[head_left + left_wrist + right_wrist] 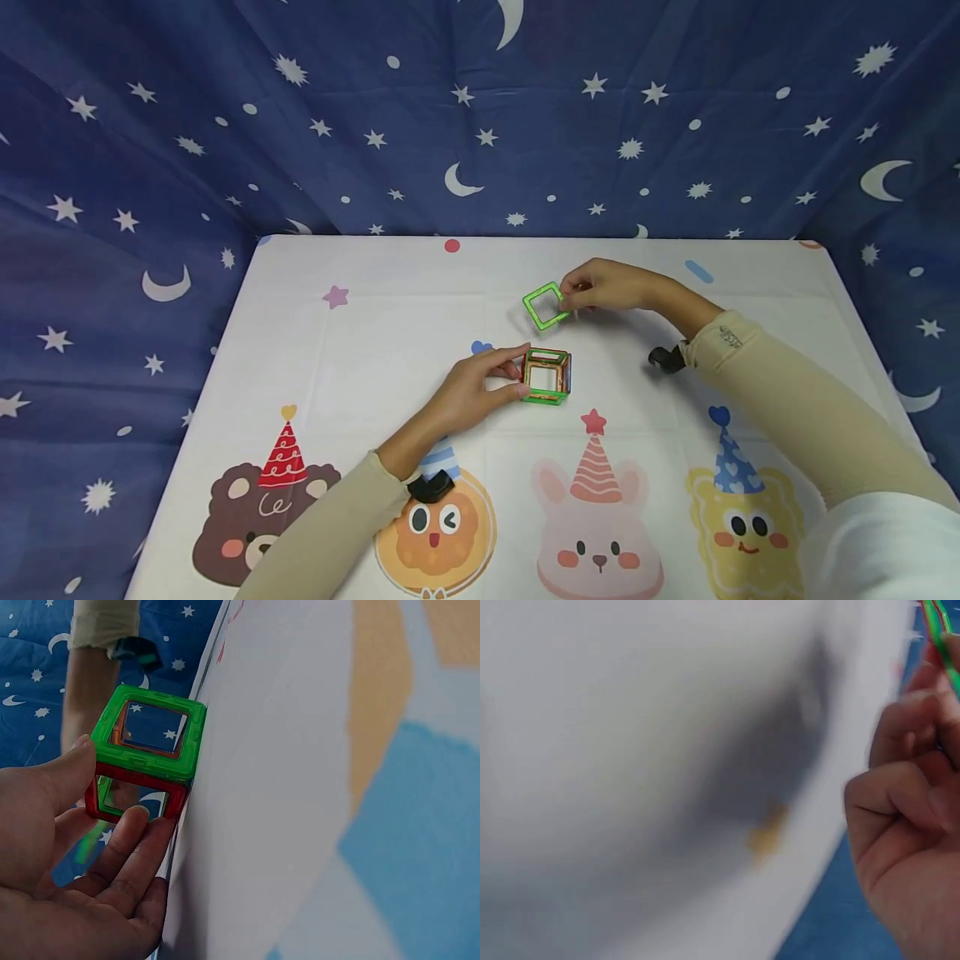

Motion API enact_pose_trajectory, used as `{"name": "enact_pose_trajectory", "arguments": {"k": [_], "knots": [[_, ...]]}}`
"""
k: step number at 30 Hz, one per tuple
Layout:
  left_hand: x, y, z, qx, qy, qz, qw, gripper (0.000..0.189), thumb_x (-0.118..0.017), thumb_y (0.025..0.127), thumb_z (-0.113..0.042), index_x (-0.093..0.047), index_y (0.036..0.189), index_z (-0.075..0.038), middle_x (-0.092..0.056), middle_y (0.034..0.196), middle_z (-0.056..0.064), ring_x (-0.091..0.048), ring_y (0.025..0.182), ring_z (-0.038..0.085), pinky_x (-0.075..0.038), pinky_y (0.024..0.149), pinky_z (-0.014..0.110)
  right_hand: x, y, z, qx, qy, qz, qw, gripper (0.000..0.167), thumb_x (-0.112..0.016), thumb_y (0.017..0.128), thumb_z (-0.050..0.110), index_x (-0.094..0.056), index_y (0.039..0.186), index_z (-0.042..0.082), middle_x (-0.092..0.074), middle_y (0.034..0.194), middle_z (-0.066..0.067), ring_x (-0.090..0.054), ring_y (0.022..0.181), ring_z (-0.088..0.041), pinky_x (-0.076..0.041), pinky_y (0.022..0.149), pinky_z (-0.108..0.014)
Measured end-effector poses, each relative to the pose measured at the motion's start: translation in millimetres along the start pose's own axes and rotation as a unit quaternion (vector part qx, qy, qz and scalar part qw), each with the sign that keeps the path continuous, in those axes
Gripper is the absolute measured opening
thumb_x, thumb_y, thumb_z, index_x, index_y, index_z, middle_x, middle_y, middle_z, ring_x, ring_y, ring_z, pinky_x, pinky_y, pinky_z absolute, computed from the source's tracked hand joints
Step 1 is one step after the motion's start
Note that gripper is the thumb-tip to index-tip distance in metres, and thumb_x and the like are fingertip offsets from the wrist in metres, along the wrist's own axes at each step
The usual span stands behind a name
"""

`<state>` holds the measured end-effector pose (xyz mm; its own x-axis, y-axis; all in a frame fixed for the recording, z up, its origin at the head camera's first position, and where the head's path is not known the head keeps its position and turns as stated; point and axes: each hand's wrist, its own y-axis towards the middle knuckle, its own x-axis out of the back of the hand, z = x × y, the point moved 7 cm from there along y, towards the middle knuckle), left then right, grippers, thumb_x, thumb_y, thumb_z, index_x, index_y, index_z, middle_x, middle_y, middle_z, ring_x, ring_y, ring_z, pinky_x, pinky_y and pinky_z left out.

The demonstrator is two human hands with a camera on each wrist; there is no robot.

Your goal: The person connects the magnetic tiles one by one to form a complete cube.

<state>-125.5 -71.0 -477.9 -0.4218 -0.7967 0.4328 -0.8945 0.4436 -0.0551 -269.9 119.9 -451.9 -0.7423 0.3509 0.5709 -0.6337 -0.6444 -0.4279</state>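
My left hand [480,387] holds a small open-sided cube [545,398] of magnetic tiles at its left side. The cube sits on the white tablecloth. In the left wrist view, the thumb is at the edge of its green tile [141,759], and fingertips are against a red tile [180,799]. Farther back, my right hand [606,286] pinches a green square magnetic tile [532,314] by its right corner, tilted, behind the cube. Only part of this tile [934,626] shows at the top right of the right wrist view.
The white tablecloth [405,333] has printed cartoon animals along its near side. A dark blue curtain [420,108] with stars and moons stands behind the table and at both sides. Black wrist straps [431,487] show at the sleeves.
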Motion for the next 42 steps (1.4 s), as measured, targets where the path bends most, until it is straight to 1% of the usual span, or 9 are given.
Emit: {"name": "enact_pose_trajectory", "arguments": {"k": [3, 6, 9, 14, 19, 24, 34, 39, 42], "knots": [[-0.1, 0.2, -0.1, -0.002, -0.002, -0.001, 1.0000, 0.062, -0.078, 0.091, -0.029, -0.055, 0.149, -0.021, -0.070, 0.107, 0.000, -0.070, 0.113, 0.013, -0.049, 0.107, 0.037, -1, -16.5, 14, 0.006, 0.004, 0.030, 0.9995, 0.023, -0.061, 0.103, 0.029, -0.062, 0.094, 0.007, -0.053, 0.077, -0.009, -0.048, 0.072, -0.028, -0.037, 0.065, -0.032], [-0.2, 0.1, -0.4, -0.002, -0.004, 0.000, 1.0000, 0.062, -0.078, 0.091, -0.029, -0.055, 0.149, -0.022, -0.070, 0.108, 0.001, -0.070, 0.113, 0.013, -0.049, 0.106, 0.037, -8, -32.1, 30, 0.025, -0.017, 0.053, 0.9981, 0.019, -0.057, 0.105, 0.027, -0.060, 0.093, 0.013, -0.051, 0.076, -0.007, -0.048, 0.070, -0.028, -0.037, 0.064, -0.032], [0.2, -0.6, -0.9, 0.000, -0.003, -0.001, 1.0000, 0.062, -0.078, 0.091, -0.030, -0.055, 0.149, -0.023, -0.070, 0.109, 0.000, -0.070, 0.113, 0.014, -0.050, 0.106, 0.038, -17, -43.3, 44, 0.049, -0.065, 0.064, 0.9946, 0.015, -0.057, 0.105, 0.026, -0.061, 0.092, 0.019, -0.048, 0.074, 0.001, -0.048, 0.070, -0.018, -0.038, 0.065, -0.030], [0.7, -0.9, -2.6, -0.003, -0.003, -0.001, 1.0000, 0.062, -0.077, 0.092, -0.030, -0.054, 0.149, -0.023, -0.070, 0.109, 0.000, -0.070, 0.114, 0.014, -0.049, 0.107, 0.038, -31, -54.2, 62, 0.080, -0.133, 0.088, 0.9839, 0.016, -0.061, 0.104, 0.024, -0.063, 0.088, 0.020, -0.046, 0.072, 0.009, -0.047, 0.070, -0.010, -0.038, 0.067, -0.028], [0.9, -0.5, -3.1, -0.004, -0.005, 0.001, 1.0000, 0.061, -0.077, 0.092, -0.029, -0.055, 0.149, -0.023, -0.069, 0.108, 0.000, -0.069, 0.115, 0.014, -0.049, 0.108, 0.037, -34, -57.0, 70, 0.082, -0.159, 0.093, 0.9795, 0.019, -0.063, 0.103, 0.026, -0.064, 0.085, 0.019, -0.047, 0.070, 0.009, -0.046, 0.067, -0.008, -0.037, 0.065, -0.027], [0.9, -0.8, -2.4, -0.001, -0.005, -0.001, 1.0000, 0.062, -0.078, 0.091, -0.030, -0.055, 0.149, -0.025, -0.070, 0.108, 0.000, -0.069, 0.116, 0.015, -0.049, 0.108, 0.037, -36, -54.2, 71, 0.079, -0.172, 0.094, 0.9775, 0.017, -0.064, 0.102, 0.025, -0.066, 0.085, 0.020, -0.050, 0.071, 0.009, -0.047, 0.068, -0.008, -0.040, 0.066, -0.027], [0.7, -1.0, -3.4, -0.003, -0.004, -0.001, 1.0000, 0.061, -0.078, 0.091, -0.029, -0.055, 0.148, -0.025, -0.069, 0.109, 0.002, -0.069, 0.117, 0.016, -0.049, 0.107, 0.035, -45, -48.7, 70, 0.071, -0.161, 0.105, 0.9788, 0.015, -0.065, 0.101, 0.022, -0.067, 0.087, 0.018, -0.051, 0.072, 0.008, -0.048, 0.070, -0.010, -0.041, 0.066, -0.028], [0.9, -0.5, -3.3, -0.005, -0.004, 0.000, 1.0000, 0.062, -0.078, 0.091, -0.028, -0.056, 0.148, -0.025, -0.069, 0.109, 0.001, -0.069, 0.117, 0.016, -0.050, 0.107, 0.035, -46, -47.0, 71, 0.070, -0.164, 0.095, 0.9793, 0.014, -0.066, 0.101, 0.022, -0.067, 0.087, 0.017, -0.051, 0.072, 0.008, -0.049, 0.069, -0.010, -0.041, 0.066, -0.029], [1.3, -0.7, -3.0, -0.005, -0.003, -0.001, 1.0000, 0.062, -0.078, 0.091, -0.028, -0.056, 0.148, -0.024, -0.069, 0.109, 0.001, -0.069, 0.117, 0.017, -0.050, 0.107, 0.035, -46, -46.3, 72, 0.077, -0.166, 0.075, 0.9802, 0.013, -0.068, 0.099, 0.021, -0.069, 0.087, 0.017, -0.054, 0.071, 0.008, -0.048, 0.068, -0.010, -0.042, 0.064, -0.028]]}}
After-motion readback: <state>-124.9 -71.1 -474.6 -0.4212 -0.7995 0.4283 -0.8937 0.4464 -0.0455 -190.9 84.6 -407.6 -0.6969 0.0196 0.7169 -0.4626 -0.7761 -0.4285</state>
